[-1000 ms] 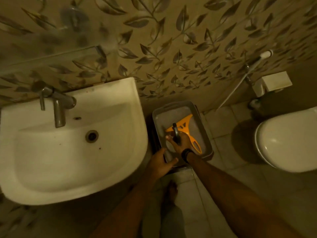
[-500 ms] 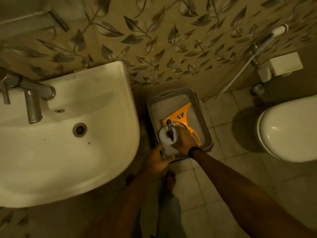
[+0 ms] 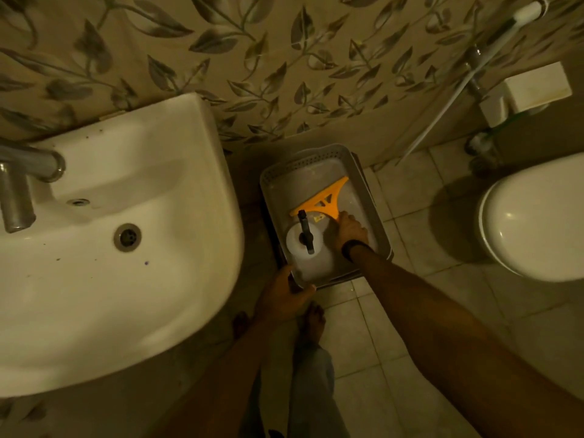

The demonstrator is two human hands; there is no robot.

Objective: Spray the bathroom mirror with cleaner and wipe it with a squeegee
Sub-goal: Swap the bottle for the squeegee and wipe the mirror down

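Observation:
A grey plastic basket (image 3: 363, 181) stands on the floor between the sink and the toilet. Inside it lies a yellow squeegee (image 3: 325, 200) with its blade toward the wall. Beside it stands a white spray bottle (image 3: 298, 245) with a black nozzle, seen from above. My right hand (image 3: 349, 230) is inside the basket with its fingers round the squeegee's handle. My left hand (image 3: 284, 294) grips the basket's near left corner. The mirror is out of view.
A white sink (image 3: 120, 241) with a metal tap (image 3: 19, 184) fills the left. A white toilet (image 3: 534, 216) sits at the right, with a hand shower (image 3: 493, 36) and a white box (image 3: 534, 86) on the leaf-patterned wall. My bare feet stand on the tiled floor (image 3: 395, 311).
My right hand has let go of the spray bottle, which now stands in the basket, and has moved right onto the squeegee's handle. The view has tilted down, away from the mirror.

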